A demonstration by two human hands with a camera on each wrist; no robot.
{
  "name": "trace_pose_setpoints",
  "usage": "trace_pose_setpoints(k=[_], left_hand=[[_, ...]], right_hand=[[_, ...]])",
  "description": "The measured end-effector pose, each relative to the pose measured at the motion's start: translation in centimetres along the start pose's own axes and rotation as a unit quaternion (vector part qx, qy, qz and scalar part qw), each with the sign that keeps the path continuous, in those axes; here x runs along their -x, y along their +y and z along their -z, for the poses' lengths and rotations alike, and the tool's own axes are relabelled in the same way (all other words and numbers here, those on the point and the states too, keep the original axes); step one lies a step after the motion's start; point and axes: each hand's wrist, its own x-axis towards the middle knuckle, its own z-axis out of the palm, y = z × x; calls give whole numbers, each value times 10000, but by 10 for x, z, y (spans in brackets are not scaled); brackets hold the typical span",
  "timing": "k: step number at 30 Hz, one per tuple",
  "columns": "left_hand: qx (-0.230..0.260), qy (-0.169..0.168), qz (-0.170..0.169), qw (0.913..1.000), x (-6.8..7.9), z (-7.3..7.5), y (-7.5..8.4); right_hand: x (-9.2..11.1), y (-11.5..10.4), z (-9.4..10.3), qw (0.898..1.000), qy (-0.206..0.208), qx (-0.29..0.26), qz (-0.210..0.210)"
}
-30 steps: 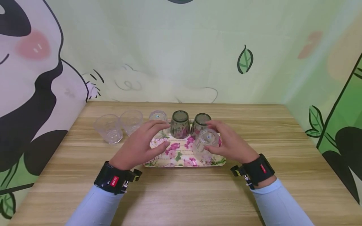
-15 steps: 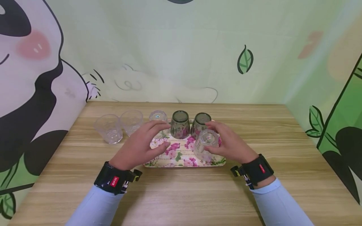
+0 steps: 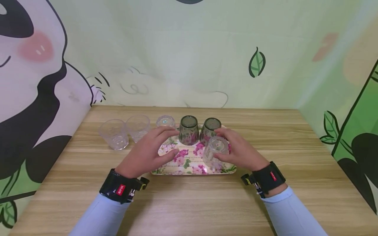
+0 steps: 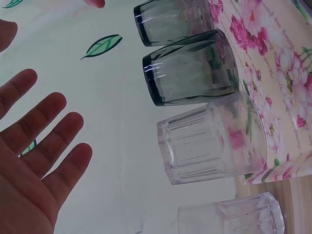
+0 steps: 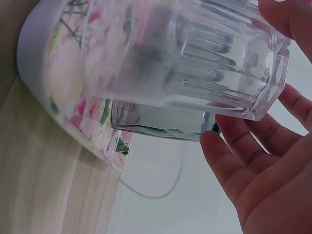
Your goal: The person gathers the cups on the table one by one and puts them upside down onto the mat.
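My right hand (image 3: 243, 149) is around an upside-down clear glass (image 3: 217, 144) at the front right of a floral tray (image 3: 174, 168). In the right wrist view, the thumb lies at the base of this fluted glass (image 5: 219, 58), with fingertips along its far side. My left hand (image 3: 149, 150) hovers over the tray's left part, fingers spread and holding nothing. Behind the hands, two smoky grey glasses (image 3: 189, 131) stand inverted along the tray's back. Left of them is another inverted clear glass (image 3: 165, 121), partly hidden by the left hand but plain in the left wrist view (image 4: 204, 141).
Two clear glasses (image 3: 115, 136) stand mouth up on the wooden table (image 3: 195, 203), left of the tray. A printed cloth wall (image 3: 189, 65) rises behind the table's back edge. Bare wood lies in front and to the right of the tray.
The clear glass at my right hand has shifted very slightly toward the front and sits straighter on the tray. Both hands stay nearly where they were.
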Motion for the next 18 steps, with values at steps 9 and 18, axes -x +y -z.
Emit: trace_pose_setpoints(k=[9, 18], left_hand=[[-26, -9, -16, 10000, 0, -1, 1], [2, -37, -10, 10000, 1, -1, 2]], right_hand=[[-1, 3, 0, 9999, -89, -58, -135], [3, -2, 5, 9997, -6, -103, -223]])
